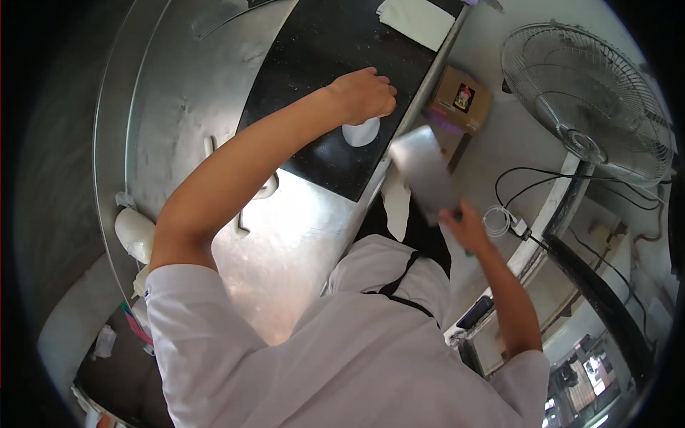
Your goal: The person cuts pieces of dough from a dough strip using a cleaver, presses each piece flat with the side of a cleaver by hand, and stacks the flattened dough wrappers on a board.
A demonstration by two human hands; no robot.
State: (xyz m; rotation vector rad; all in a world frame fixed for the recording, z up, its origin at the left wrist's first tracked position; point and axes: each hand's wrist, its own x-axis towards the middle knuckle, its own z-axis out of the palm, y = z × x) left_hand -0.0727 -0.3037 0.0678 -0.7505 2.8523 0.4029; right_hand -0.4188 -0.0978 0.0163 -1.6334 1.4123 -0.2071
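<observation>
My left hand [362, 96] is over a black board [314, 164], its fingers curled inward. What they may hold is hidden beneath the knuckles. A flat white round piece [362, 133], like a thin disc of dough, lies on the board right by the palm, its upper edge covered by the hand. In my right hand [467, 227] is a cleaver [427, 171] with a broad metal blade, gripped by its handle. It is off the board's near right edge, slightly blurred. White dough-like pieces [267, 188] on the metal table are partly hidden behind my left forearm.
A folded white cloth [417, 23] lies at the board's far end. The board rests on a metal table [285, 250]. To the right are a cardboard box [462, 100], a standing fan [585, 100] and black cables [542, 171]. A white bag [134, 232] sits at the left.
</observation>
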